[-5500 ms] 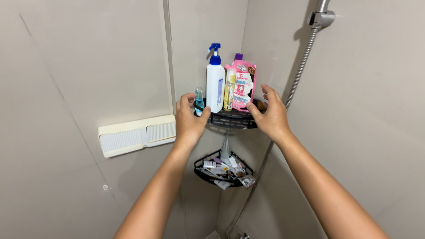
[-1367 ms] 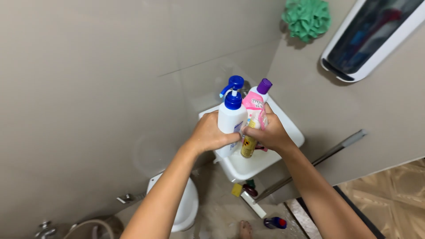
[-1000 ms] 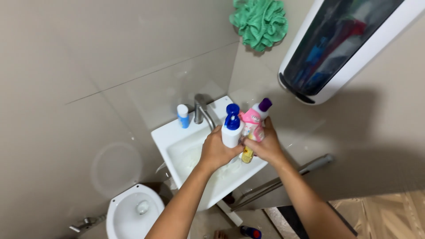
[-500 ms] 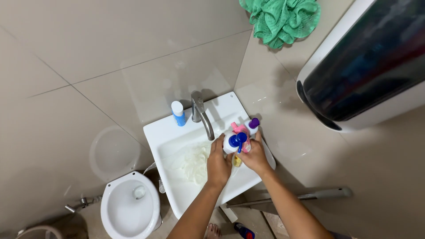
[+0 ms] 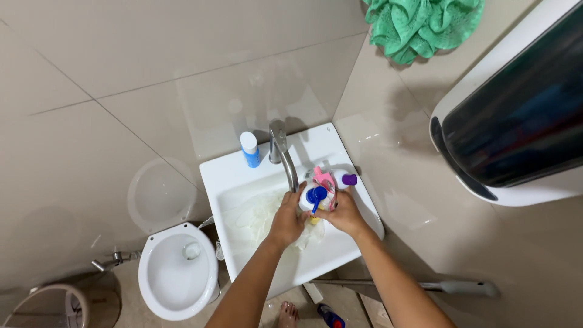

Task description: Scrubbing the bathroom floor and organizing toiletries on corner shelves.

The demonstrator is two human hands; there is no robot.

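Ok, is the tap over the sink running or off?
Off, as far as shows: no stream falls from the tap spout into the sink, where both hands hold the bottles.

Over the white ceramic sink (image 5: 243, 182): white pump bottle with blue head (image 5: 312, 198) between left hand (image 5: 286, 220) and right hand (image 5: 344, 214), pink pouch with purple cap (image 5: 328, 180) just behind. On rim behind, chrome tap (image 5: 283, 153); small blue-and-white bottle (image 5: 249, 149) left of it. White toilet bowl (image 5: 176, 278) lower left of sink.

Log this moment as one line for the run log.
left hand: holds white pump bottle | right hand: holds pink pouch | place: over white sink beside tap
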